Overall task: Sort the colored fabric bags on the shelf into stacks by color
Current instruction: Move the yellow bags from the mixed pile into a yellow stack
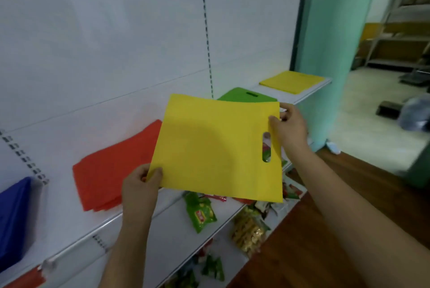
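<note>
We hold a yellow bag flat above the shelf front edge, left hand pinching its near corner, right hand pinching the handle edge, likely to carry it unfolded to the yellow stack at the shelf's right end, past the green bag.

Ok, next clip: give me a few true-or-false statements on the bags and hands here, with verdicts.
1. Both hands hold the yellow bag. True: the left hand pinches a lower corner, the right hand the edge by the handle slot.
2. The red stack lies at the shelf's far right end. False: a yellow stack lies there.
3. A green bag lies behind the held bag. True.
4. The blue bag lies on the red stack. False: it lies apart, further left.
</note>
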A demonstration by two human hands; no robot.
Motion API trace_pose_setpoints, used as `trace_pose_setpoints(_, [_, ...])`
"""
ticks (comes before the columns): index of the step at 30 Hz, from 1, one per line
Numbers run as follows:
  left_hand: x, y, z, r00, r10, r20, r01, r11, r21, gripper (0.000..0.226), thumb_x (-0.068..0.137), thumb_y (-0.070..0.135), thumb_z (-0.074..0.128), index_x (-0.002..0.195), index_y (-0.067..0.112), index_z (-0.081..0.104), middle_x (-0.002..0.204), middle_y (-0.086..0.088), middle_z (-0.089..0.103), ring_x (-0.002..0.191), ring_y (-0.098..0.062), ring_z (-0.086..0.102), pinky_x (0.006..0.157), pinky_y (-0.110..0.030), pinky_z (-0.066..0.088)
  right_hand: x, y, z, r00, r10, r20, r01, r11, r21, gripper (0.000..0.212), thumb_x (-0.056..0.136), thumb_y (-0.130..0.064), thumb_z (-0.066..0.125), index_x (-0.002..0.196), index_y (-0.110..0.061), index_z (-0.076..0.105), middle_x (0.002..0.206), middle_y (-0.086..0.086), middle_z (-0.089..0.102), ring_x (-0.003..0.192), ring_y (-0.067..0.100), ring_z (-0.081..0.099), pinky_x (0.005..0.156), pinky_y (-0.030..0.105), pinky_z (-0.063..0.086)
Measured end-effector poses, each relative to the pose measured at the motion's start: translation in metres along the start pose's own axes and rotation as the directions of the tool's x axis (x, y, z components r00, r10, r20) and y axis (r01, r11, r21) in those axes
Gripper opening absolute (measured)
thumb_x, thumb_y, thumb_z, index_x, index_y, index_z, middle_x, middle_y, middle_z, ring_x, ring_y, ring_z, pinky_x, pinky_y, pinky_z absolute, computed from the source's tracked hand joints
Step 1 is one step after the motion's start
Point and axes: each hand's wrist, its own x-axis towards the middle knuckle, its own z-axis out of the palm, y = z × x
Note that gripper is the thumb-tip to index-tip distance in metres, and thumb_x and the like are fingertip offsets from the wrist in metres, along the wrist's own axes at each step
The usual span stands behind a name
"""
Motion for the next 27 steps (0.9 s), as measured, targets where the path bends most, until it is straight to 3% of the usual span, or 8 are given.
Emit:
trace_pose_setpoints(3, [0.022,0.003,0.060,0.996,0.020,0.089,-0.021,1.000,0.011,0.011,0.094,0.010,0.063,0.087,0.018,0.068,0.083,-0.004,0.069,0.080,-0.032,0.066,0.073,-0.049,0.055,0.033,0.028,-0.034,0.996,0.048,-0.075,-0.051,0.998,-0.049,0.011,0.094,-0.018,0.062,0.105,-0.016,0.061,0.092,-0.002,0.061,0.080,0.019,0.059,0.073,0.036,0.049])
trace_pose_setpoints(5, [0.042,0.003,0.101,0.992,0.033,0.123,-0.037,0.999,0.025,0.008,0.092,0.010,0.064,0.087,0.015,0.069,0.081,-0.006,0.070,0.080,-0.033,0.066,0.070,-0.045,0.054,0.058,0.046,-0.050,0.992,0.052,-0.117,-0.059,0.997,-0.058,0.005,0.094,-0.016,0.062,0.099,-0.017,0.061,0.095,-0.001,0.062,0.086,0.020,0.058,0.074,0.034,0.046])
trace_pose_setpoints(11, [0.096,0.010,0.222,0.972,0.079,0.222,-0.091,0.995,0.044,0.005,0.094,0.018,0.063,0.092,0.016,0.068,0.085,-0.001,0.067,0.080,-0.023,0.063,0.064,-0.030,0.043,0.159,0.098,-0.070,0.965,0.073,-0.253,-0.102,0.989,-0.103,0.011,0.089,-0.016,0.065,0.100,-0.015,0.065,0.095,-0.003,0.064,0.093,0.017,0.061,0.084,0.034,0.049])
trace_pose_setpoints(14, [0.122,0.026,0.273,0.958,0.075,0.278,-0.083,0.996,0.018,0.005,0.095,0.020,0.063,0.091,0.019,0.066,0.083,0.005,0.066,0.075,-0.019,0.063,0.060,-0.025,0.043,0.208,0.115,-0.078,0.959,0.084,-0.270,-0.124,0.983,-0.134,0.005,0.091,-0.016,0.063,0.096,-0.018,0.063,0.093,-0.004,0.064,0.091,0.016,0.060,0.081,0.031,0.048])
trace_pose_setpoints(18, [0.163,0.049,0.336,0.931,0.098,0.351,-0.114,0.993,0.025,0.008,0.095,0.020,0.063,0.089,0.017,0.066,0.080,0.003,0.065,0.071,-0.016,0.060,0.057,-0.027,0.042,0.274,0.130,-0.096,0.937,0.098,-0.336,-0.159,0.975,-0.158,0.009,0.093,-0.019,0.062,0.100,-0.014,0.066,0.095,-0.002,0.064,0.088,0.015,0.058,0.075,0.024,0.039])
trace_pose_setpoints(23, [0.198,0.060,0.407,0.903,0.090,0.421,-0.119,0.992,0.044,0.009,0.095,0.022,0.063,0.087,0.020,0.066,0.084,0.002,0.068,0.075,-0.026,0.066,0.073,-0.046,0.056,0.343,0.160,-0.114,0.919,0.108,-0.378,-0.187,0.966,-0.179,0.002,0.094,-0.020,0.062,0.096,-0.018,0.062,0.094,-0.002,0.062,0.086,0.014,0.055,0.064,0.019,0.037])
trace_pose_setpoints(27, [0.216,0.072,0.472,0.901,0.112,0.420,-0.158,0.984,0.077,0.012,0.095,0.021,0.063,0.084,0.019,0.066,0.078,0.001,0.068,0.069,-0.021,0.066,0.063,-0.035,0.053,0.413,0.191,-0.124,0.923,0.102,-0.370,-0.177,0.969,-0.174,0.008,0.095,-0.020,0.060,0.100,-0.017,0.065,0.094,-0.003,0.063,0.086,0.013,0.056,0.059,0.011,0.034])
